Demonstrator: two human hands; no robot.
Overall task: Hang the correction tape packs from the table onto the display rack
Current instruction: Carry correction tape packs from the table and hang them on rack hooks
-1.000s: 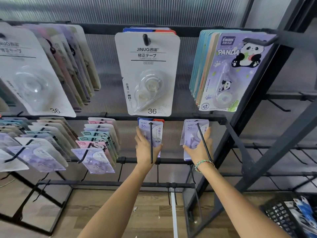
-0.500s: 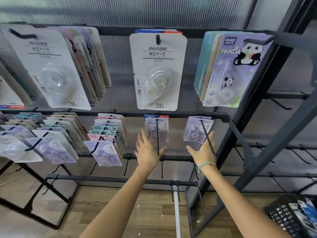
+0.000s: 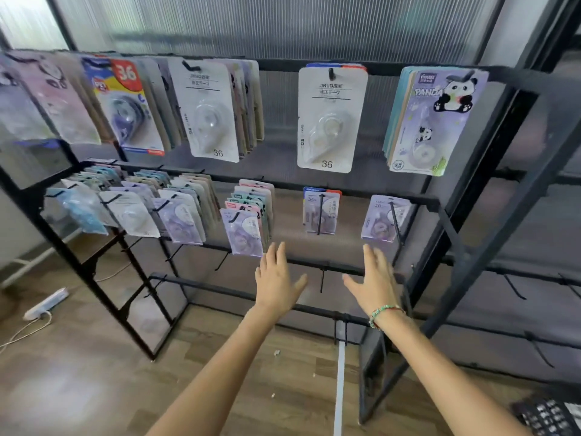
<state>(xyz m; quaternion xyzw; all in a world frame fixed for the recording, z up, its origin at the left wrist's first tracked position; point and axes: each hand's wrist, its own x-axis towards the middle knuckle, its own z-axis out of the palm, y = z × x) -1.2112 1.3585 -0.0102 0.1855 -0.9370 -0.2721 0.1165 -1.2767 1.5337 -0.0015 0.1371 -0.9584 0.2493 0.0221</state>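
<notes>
Two small correction tape packs hang on pegs of the black display rack (image 3: pixel 371 196) on its second row: a blue-topped pack (image 3: pixel 320 210) and a lilac pack (image 3: pixel 384 218) to its right. My left hand (image 3: pixel 276 280) is below the blue-topped pack, fingers straight, holding nothing. Under the lilac pack my right hand (image 3: pixel 375 281), a beaded bracelet on its wrist, is also spread and empty. Neither hand touches a pack.
Larger packs fill the top row, among them a white "36" pack (image 3: pixel 330 121) and a panda pack (image 3: pixel 437 121). Several small packs (image 3: pixel 248 221) hang to the left. Bare pegs (image 3: pixel 322 280) stick out lower down. A power strip (image 3: pixel 47 303) lies on the wooden floor; a dark crate (image 3: pixel 550 416) sits bottom right.
Both hands have come down and back off the two hanging packs, which stay on their pegs. The view has pulled back and turned left, showing more of the rack.
</notes>
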